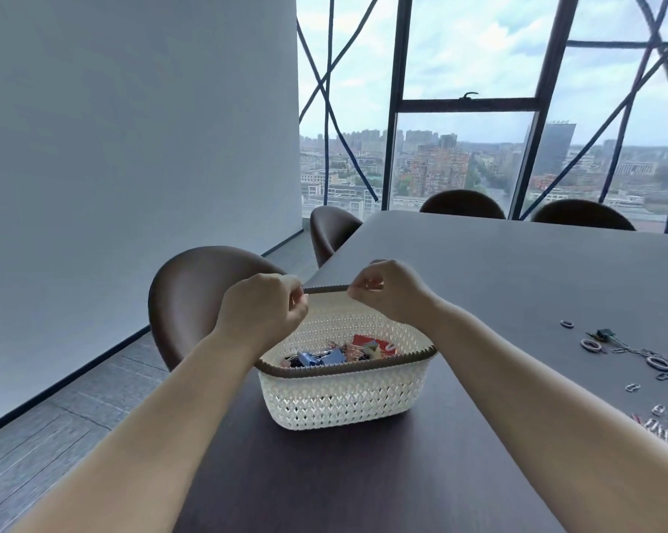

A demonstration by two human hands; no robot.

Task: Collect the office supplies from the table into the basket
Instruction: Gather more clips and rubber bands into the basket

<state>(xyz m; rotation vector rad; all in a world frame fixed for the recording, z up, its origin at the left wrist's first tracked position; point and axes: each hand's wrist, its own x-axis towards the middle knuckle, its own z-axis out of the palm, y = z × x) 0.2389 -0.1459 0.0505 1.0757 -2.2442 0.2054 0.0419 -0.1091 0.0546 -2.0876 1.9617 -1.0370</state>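
Observation:
A white lattice basket (344,402) with a brown rim stands on the dark table (497,271), near its left edge. Inside lie blue and rose-gold binder clips (324,356) and a red card (374,344). My left hand (261,315) hovers over the basket's far left corner with its fingers pinched together. My right hand (388,292) hangs over the far rim, fingers curled shut. Nothing clearly shows in either hand. Loose clips and small rings (624,353) lie scattered on the table at the right.
More small metal clips (661,421) lie near the right edge of view. Brown chairs stand at the table: one beside the basket (194,298), others further back (332,232) and along the far side (463,203). Large windows fill the back.

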